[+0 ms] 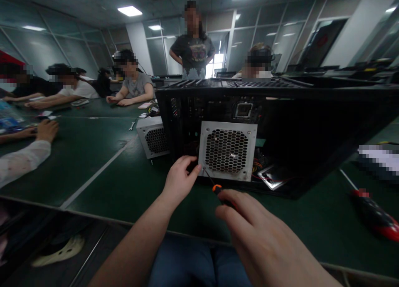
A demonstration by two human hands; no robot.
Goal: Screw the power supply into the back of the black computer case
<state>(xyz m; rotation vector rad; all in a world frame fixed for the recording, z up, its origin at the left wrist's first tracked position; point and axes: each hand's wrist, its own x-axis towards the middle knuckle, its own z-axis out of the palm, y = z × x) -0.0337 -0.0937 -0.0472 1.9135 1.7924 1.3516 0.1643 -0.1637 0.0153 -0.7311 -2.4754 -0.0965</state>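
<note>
Screwdriver [216, 188], orange-collared and dark-handled, lay closed in the right hand [252, 224], its handle wrapped by the fingers; its long axis slanted away from that grip, forward and to the left, so that the thin shaft pointed at the lower-left corner of the perforated power supply unit [227, 150]; the tip reached that corner, though whether it was seated in anything was too small to tell.

The unit stood nearly upright, leaning slightly, at the open side of the black computer case [289, 88]; how deep inside it sat was unclear; from the right hand it lay ahead and to the left.

The left hand [180, 179] was the nearer one to that corner, thumb and fingertips at the unit's left edge, just beside the tip; whether they pinched anything could not be told.
</note>
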